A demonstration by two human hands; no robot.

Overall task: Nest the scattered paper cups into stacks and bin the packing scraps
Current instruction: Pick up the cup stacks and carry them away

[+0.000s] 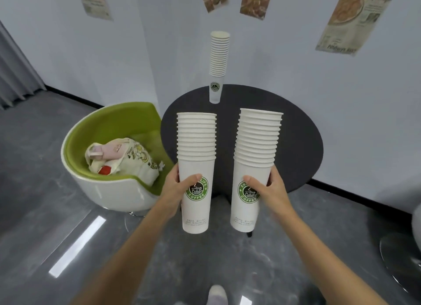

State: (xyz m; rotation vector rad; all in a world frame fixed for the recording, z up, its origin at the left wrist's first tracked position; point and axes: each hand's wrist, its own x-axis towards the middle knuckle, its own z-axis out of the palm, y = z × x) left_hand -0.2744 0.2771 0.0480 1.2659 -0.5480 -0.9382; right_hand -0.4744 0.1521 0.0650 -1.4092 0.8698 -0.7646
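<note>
A round black table [296, 131] stood against the pale wall [284, 61], which carried several food posters [346, 20] at the top. Just left of the table sat a tub chair [109, 190] – white outside, green inside – with a printed cloth bag [136, 161] slumped on its seat. Grey curtain [13, 72] folds hung at the far left above a glossy grey floor [45, 213]

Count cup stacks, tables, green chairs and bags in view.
Cup stacks: 3 (left stack in the left hand, right stack in the right hand, tall stack on the table)
Tables: 1
Green chairs: 1
Bags: 1, on the chair
Total: 6
</note>
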